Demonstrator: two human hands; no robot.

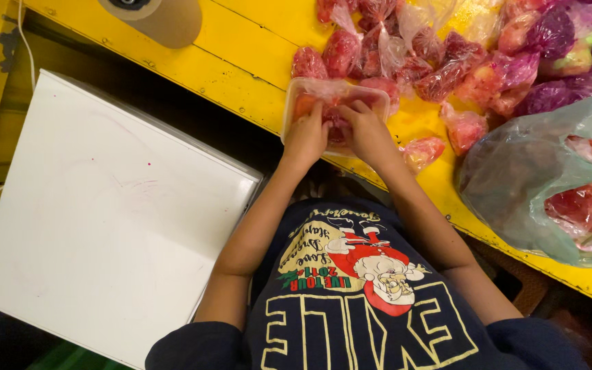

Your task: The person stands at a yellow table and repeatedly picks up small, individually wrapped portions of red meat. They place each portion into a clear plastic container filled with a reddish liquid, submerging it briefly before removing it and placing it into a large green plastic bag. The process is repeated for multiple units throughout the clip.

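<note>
Left hand [305,137]: fingers pressing a red-filled bag into the clear plastic tub [334,103], centre frame.
Right hand [368,131]: fingers pressing likewise.
Risk: the tub overhangs the yellow counter [241,62] edge; hard pressing might tip it.

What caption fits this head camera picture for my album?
Both hands, left and right, press red packets into a clear tub on a yellow table.

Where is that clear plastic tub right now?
The clear plastic tub sits at the near edge of the yellow table, under the left hand and right hand.
</note>
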